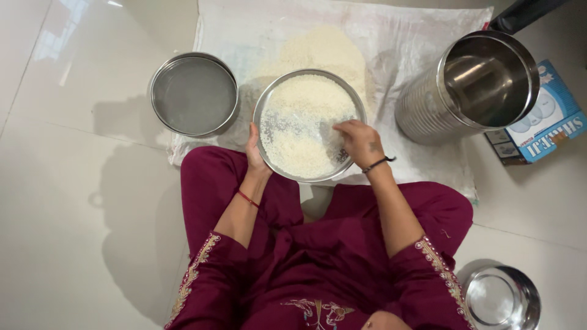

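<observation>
The left hand clamps the rim of a round steel plate of white rice — thumb over the edge, fingers hidden beneath — probably to keep it steady above the lap, over the white cloth. The right hand rests in the grains with fingertips drawn together, seemingly pinching something too small to see. Being round, the plate has no long axis — it sits roughly level, face up, between a sieve and a tall steel canister.
</observation>
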